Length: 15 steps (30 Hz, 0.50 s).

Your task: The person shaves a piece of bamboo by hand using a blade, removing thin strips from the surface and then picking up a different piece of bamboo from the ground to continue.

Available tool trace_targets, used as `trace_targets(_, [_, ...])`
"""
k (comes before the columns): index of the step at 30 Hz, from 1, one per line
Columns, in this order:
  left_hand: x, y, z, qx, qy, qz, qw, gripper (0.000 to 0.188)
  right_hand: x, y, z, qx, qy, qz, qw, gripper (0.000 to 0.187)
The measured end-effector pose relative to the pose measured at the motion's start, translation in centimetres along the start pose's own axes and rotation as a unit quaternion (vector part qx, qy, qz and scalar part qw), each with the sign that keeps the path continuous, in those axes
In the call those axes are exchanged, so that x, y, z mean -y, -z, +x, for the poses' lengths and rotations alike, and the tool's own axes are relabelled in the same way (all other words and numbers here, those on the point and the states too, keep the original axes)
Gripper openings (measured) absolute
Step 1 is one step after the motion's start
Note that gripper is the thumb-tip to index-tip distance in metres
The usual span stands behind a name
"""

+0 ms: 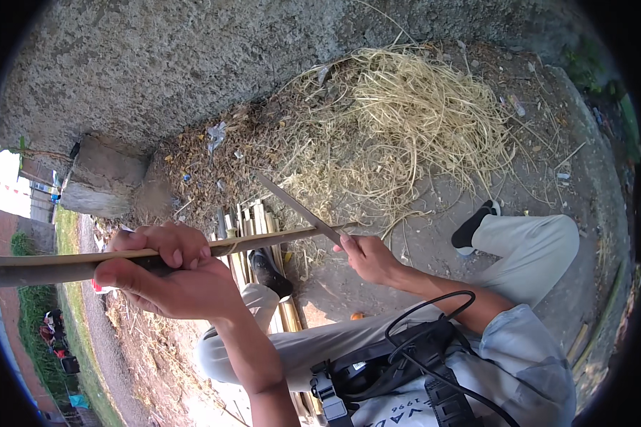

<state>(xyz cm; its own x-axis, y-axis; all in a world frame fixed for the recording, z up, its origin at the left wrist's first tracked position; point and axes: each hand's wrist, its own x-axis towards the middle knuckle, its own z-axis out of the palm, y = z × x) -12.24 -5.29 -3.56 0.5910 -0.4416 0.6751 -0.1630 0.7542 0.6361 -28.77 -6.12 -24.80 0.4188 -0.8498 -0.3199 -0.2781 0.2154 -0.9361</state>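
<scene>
My left hand (185, 274) is wrapped round a long split bamboo strip (43, 269), thumb beneath and fingers curled over it. The strip runs from the left rim of the view to beside my right hand (367, 257), tapering on the way. That right hand is closed round a knife whose handle is hidden in the fingers. Its narrow blade (295, 204) points up and to the left and crosses the strip near its thin end. Whether the edge touches the bamboo, I cannot tell.
A tangled heap of pale shavings (434, 107) lies on the dirt before a rough wall (214, 57). Several split bamboo lengths (290, 317) lie by my dark-shod foot (269, 274). A concrete block (103, 178) stands at the left. Black straps and a cable (470, 384) cross my chest.
</scene>
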Motion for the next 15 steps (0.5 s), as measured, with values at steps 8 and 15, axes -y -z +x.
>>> trace_targets(8, [-0.5,-0.4,-0.7,0.017,-0.009,-0.024,1.000,0.049,-5.2,-0.5,1.6,0.029,-0.202,-0.020,0.979,0.050])
trace_targets(15, [-0.2,-0.5,-1.0,0.032,0.008,-0.047,0.998,0.050,1.1,-0.8,-0.2,0.023,-0.016,-0.034,0.999,0.050])
